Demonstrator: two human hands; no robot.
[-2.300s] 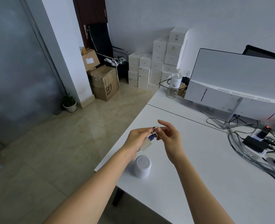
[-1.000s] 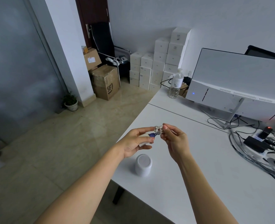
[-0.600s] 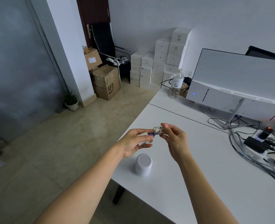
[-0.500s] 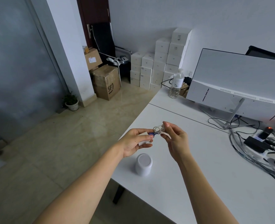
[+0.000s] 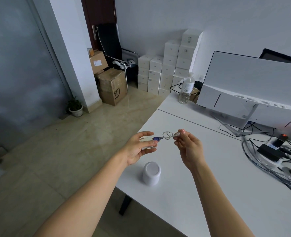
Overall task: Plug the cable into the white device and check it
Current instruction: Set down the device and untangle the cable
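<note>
A short white cable with small loops in its middle stretches between my two hands above the white desk. My left hand pinches the end with the blue plug and also holds a pale flat piece under its fingers. My right hand pinches the cable's other end between thumb and fingertips. The white device, a small rounded cylinder, stands on the desk just below and between my hands, untouched.
A white monitor seen from behind stands at the right, with a power strip and tangled cables by it. A water bottle stands at the far desk edge. Stacked white boxes and cardboard boxes sit on the floor.
My hands have drawn apart, and the bundled cable has been pulled out longer between them. The white device has stayed where it was.
</note>
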